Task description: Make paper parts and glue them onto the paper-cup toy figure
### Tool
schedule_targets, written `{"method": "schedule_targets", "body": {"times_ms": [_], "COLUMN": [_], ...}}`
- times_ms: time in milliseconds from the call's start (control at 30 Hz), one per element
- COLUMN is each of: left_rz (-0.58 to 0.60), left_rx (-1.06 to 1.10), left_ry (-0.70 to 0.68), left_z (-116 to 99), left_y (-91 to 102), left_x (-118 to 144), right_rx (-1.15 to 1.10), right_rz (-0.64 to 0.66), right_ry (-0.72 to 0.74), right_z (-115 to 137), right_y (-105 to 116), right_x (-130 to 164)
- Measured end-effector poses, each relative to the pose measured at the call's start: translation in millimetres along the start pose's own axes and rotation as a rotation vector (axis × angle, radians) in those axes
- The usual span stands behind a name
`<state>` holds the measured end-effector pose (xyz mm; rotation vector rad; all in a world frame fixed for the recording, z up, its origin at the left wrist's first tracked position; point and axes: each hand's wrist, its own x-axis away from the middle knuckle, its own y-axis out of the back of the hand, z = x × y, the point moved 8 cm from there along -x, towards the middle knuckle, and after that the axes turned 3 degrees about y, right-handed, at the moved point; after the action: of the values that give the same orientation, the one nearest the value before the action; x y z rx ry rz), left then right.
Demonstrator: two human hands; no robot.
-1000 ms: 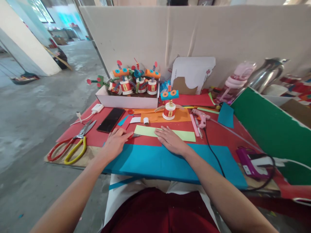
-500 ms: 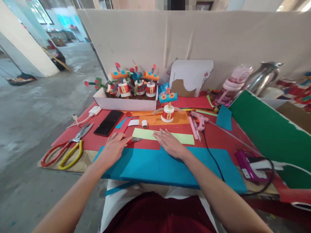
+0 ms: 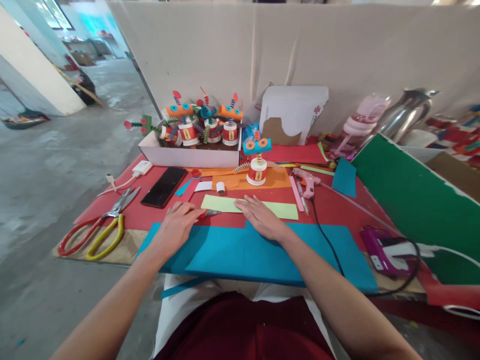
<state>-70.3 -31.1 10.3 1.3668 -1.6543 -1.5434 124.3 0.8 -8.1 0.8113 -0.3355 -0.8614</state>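
My left hand (image 3: 178,222) is closed around red-handled scissors (image 3: 213,212), whose grey pointed blades stick out to the right and lie along the lower edge of a light green paper strip (image 3: 221,204). Most of the handle is hidden under my fingers. Flat on the middle of that strip rests my right hand (image 3: 258,216), fingers stretched out. Under both wrists spreads a large blue paper sheet (image 3: 225,255). Just behind the strip stands a paper-cup figure (image 3: 257,171) with a blue tube head, on an orange paper (image 3: 225,181).
Large red-and-yellow-handled shears (image 3: 112,215) and a black phone (image 3: 164,187) lie at the left. A white box (image 3: 191,156) holds several cup figures behind. To the right are a pink glue gun (image 3: 308,181) with its cord, a purple power block (image 3: 386,252) and a green board (image 3: 405,205).
The view has tilted slightly, so the whole table sits a little higher and further left. Both hands stay in nearly the same place on the strip and scissors.
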Motion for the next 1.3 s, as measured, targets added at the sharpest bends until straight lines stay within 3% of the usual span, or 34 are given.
{"method": "schedule_targets", "body": {"times_ms": [867, 1300], "left_rz": [0.048, 0.026], "left_rx": [0.019, -0.006], "left_ry": [0.027, 0.020], "left_z": [-9.9, -18.7], "left_y": [-5.1, -5.0], "left_x": [-6.6, -9.1], "right_rx": [0.260, 0.138], "right_rz": [0.154, 0.123], "right_ry": [0.058, 0.026], "right_z": [6.2, 2.0], "right_y": [-13.1, -10.2], "right_x": [1.6, 1.8]}}
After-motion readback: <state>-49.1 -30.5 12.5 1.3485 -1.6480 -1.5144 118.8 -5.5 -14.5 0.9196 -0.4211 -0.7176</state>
